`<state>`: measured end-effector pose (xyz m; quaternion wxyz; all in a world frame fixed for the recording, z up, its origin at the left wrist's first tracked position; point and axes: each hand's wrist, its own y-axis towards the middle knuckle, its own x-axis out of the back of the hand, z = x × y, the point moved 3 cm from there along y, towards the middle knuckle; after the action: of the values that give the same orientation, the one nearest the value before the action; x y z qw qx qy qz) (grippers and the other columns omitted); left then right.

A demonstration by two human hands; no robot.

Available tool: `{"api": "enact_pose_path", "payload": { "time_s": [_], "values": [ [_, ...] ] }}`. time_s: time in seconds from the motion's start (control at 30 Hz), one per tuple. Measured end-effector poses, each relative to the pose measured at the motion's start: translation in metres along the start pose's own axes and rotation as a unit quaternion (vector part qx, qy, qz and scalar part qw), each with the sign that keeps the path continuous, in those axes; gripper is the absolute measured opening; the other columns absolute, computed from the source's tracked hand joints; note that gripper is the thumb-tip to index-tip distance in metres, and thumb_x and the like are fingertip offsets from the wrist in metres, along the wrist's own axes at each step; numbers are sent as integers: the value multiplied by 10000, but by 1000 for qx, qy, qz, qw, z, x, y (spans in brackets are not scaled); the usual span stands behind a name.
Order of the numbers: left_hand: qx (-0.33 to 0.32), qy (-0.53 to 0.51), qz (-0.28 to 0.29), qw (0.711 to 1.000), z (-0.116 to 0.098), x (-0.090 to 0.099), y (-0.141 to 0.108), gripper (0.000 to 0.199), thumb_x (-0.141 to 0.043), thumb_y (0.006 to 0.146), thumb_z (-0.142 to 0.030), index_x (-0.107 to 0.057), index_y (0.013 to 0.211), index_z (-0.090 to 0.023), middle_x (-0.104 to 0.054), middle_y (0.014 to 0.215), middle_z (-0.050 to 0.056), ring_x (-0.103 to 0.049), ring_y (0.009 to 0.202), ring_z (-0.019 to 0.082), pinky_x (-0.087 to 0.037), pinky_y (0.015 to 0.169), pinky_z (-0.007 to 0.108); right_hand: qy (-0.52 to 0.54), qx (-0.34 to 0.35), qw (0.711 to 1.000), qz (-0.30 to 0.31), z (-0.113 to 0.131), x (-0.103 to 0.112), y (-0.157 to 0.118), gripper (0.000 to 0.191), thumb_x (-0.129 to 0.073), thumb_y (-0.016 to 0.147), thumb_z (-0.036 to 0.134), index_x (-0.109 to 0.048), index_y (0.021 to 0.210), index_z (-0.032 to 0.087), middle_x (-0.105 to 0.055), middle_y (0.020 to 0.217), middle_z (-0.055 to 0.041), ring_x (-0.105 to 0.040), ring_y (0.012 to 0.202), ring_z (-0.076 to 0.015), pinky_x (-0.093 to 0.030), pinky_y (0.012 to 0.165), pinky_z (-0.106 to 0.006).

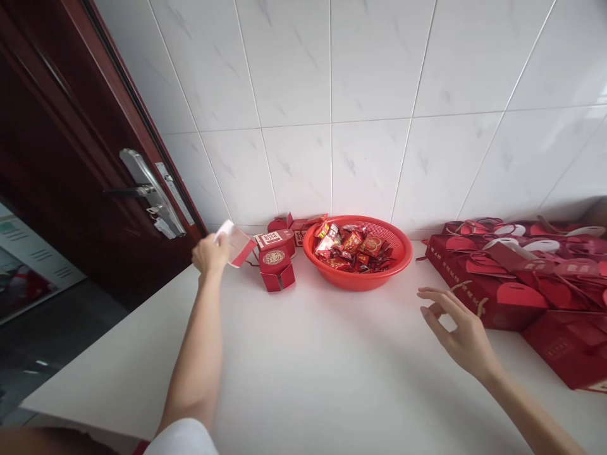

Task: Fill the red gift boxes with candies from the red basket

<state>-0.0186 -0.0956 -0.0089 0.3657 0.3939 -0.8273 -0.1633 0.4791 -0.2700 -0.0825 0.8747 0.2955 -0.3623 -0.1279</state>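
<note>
- Handling a card (241, 245) seems the step; left hand (210, 254) pinches it near the boxes (275, 260);
- right hand (459, 335) hovers empty, loosely curled;
- next move probably calls for a gentle grip

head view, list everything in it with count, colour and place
table: one, white, across the lower middle
basket: one, red, table's far side
wrapped packets: many, mostly red, in basket
small boxes: several, red, left of basket
card piece: one, pale and red, beside small boxes
large boxes: several, dark red, table's right
wall: one, white tiles, behind table
door: one, dark red-brown, left
door handle: one, silver, on door
floor: one, dark, lower left
sleeve: one, white, bottom left
left hand: one, bare, holding card piece
right hand: one, bare, near large boxes
</note>
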Motion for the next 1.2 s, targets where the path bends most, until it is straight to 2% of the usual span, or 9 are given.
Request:
{"api": "enact_pose_path", "payload": {
  "time_s": [0.1,0.2,0.33,0.47,0.57,0.73,0.83,1.07,1.2],
  "values": [
    [-81,-37,-120,989,-34,36,-2,334,-609,836,-311,-422,575,-219,-452,629,28,-581,894,289,-416,823,407,16,-22,1000,4,-3,-2,-1,231,-550,944,433,-654,1044,253,-700,1122,-117,-644,624,-175,-499,417,-284],
    [-219,-96,-119,964,-83,61,-22,384,-566,922,-336,-426,590,-203,-381,623,-11,-476,698,158,-334,676,303,21,-24,999,12,2,-6,-2,258,-546,949,446,-641,1093,254,-709,1007,-97,-644,633,-178,-480,418,-273],
    [-361,-141,29,921,-145,59,-76,401,-558,930,-335,-412,587,-189,-374,580,-31,-363,572,115,-283,561,280,35,-30,999,20,15,-12,-4,314,-532,977,429,-570,1235,256,-655,775,-20,-654,668,-180,-535,568,-284],
    [-414,-135,230,870,-178,31,-137,393,-504,967,-336,-468,605,-187,-460,595,-25,-428,556,116,-319,545,265,128,-36,991,10,25,-12,-7,372,-470,1019,399,-461,1372,285,-665,1164,-89,-662,734,-158,-565,712,-336],
    [-444,-122,315,830,-187,15,-171,383,-441,1011,-340,-567,679,-195,-549,635,-9,-510,591,132,-379,572,260,170,-7,985,5,30,-9,-8,440,-420,1037,390,-391,1471,324,-508,1441,-136,-662,862,-175,-574,797,-380],
    [-478,-132,364,789,-191,7,-204,359,-395,1038,-305,-598,1327,-240,-745,1068,67,-694,946,199,-526,802,300,160,91,982,52,42,-6,-10,484,-377,1046,413,-353,1529,413,-356,1563,-113,-637,996,-197,-567,905,-437],
    [-507,-119,370,769,-193,4,-215,377,-368,1037,-237,-614,1323,-247,-756,1047,60,-704,914,186,-532,802,297,146,100,980,90,48,-7,-11,429,-384,1036,449,-547,1423,363,-352,1576,-111,-636,1014,-217,-580,891,-442],
    [-386,-114,487,775,-179,-25,-204,317,-483,995,-349,-742,1140,-239,-769,1018,55,-706,921,210,-523,798,291,131,-65,984,98,41,-12,-7,396,-466,993,529,-724,1150,272,-618,1367,-120,-692,943,-223,-587,869,-403],
    [-327,-47,632,701,-165,-33,-189,644,-716,806,-571,-623,1376,-287,-701,1289,60,-636,1191,320,-516,906,340,178,-129,970,105,36,-13,-5,441,-508,956,584,-764,1098,255,-649,1353,-130,-669,1140,-298,-584,869,-407]
  ]
}}
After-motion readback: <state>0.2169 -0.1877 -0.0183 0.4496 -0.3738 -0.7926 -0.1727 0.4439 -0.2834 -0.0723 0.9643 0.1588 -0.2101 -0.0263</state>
